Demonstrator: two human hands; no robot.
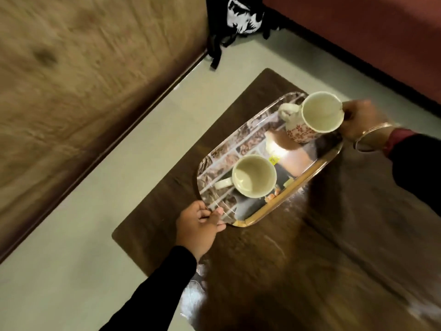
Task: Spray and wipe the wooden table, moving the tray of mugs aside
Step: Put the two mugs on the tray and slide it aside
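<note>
A shiny oval metal tray (241, 144) lies over the far left part of the dark wooden table (310, 259). Two cream mugs stand on it: a plain mug (253, 176) near the left end and a red-flowered mug (317, 115) at the right end. My left hand (199, 226) grips the tray's near left rim, thumb on top. At the tray's right end my right hand (362, 123) holds the rim, partly hidden behind the flowered mug. Whether the tray is lifted off the table I cannot tell.
Pale floor (143, 163) runs along the table's left and far sides. A blurred wooden panel (71, 80) stands at the left. A black and white bag (238, 17) sits on the floor at the back, beside a reddish sofa (370, 39).
</note>
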